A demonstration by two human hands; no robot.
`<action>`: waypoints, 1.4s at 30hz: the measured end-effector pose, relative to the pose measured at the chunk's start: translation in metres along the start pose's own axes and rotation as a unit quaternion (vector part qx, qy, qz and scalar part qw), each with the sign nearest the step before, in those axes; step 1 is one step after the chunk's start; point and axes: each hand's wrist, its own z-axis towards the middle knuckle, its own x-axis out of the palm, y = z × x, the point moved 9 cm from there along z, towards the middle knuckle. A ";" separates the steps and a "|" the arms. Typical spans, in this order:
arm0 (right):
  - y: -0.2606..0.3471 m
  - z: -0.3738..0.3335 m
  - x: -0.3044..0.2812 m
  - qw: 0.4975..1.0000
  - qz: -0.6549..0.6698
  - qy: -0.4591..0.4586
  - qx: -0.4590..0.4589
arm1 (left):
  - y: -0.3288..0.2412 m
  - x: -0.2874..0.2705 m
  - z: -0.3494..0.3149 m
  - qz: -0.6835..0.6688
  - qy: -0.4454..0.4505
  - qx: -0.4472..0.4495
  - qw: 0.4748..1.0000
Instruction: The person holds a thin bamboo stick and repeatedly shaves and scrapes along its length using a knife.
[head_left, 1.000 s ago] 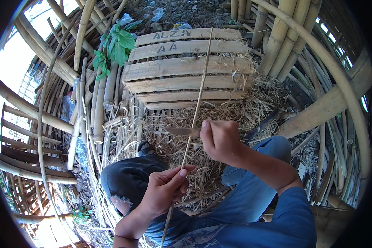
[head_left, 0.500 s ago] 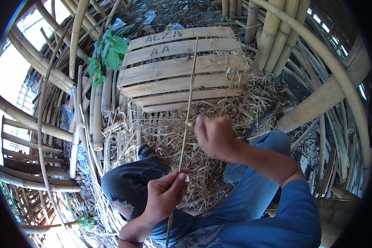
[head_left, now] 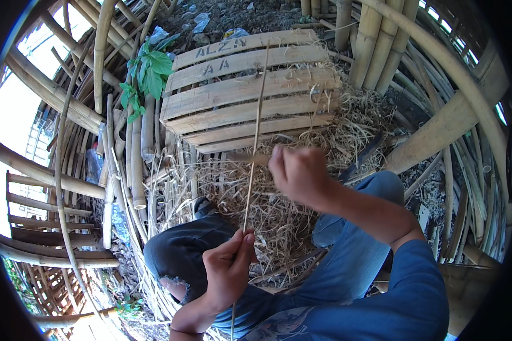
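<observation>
A long thin bamboo strip (head_left: 259, 113) runs upright through the middle of the view, its far end over the slatted wooden crate (head_left: 250, 85). My left hand (head_left: 227, 264) pinches it between thumb and fingers above my lap, and its lower end passes down below the hand. My right hand (head_left: 304, 173) is closed in a fist just right of the strip. From that fist a knife (head_left: 246, 158) points left across the strip; motion smears its blade, and I cannot tell whether it touches the strip.
Pale curly shavings (head_left: 290, 221) cover the ground between my bent legs and around the crate. A dark flat blade (head_left: 363, 154) lies on them at the right. Bamboo poles (head_left: 375, 42) stand at the back right, and more poles and a leafy plant (head_left: 152, 71) are at the left.
The strip's far end has shifted slightly left and up in view. My right hand with the knife stays near the strip, a little further right. My left hand keeps its pinch.
</observation>
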 end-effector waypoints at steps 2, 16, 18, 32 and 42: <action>0.022 -0.010 0.002 0.996 -0.012 -0.045 -0.070 | 0.005 -0.001 0.001 0.018 -0.011 0.004 1.000; -0.016 0.022 -0.024 0.989 -0.102 -0.095 -0.039 | -0.014 -0.006 -0.003 0.145 -0.039 0.129 0.980; 0.004 0.003 -0.012 0.992 -0.078 -0.072 -0.065 | -0.017 -0.003 -0.002 0.159 -0.044 0.142 0.976; -0.033 0.024 -0.014 0.998 -0.012 -0.040 0.054 | -0.029 -0.006 -0.011 0.186 -0.069 0.174 0.965; -0.024 0.023 -0.023 0.991 -0.025 -0.129 -0.030 | -0.033 -0.003 -0.009 0.179 -0.062 0.182 0.965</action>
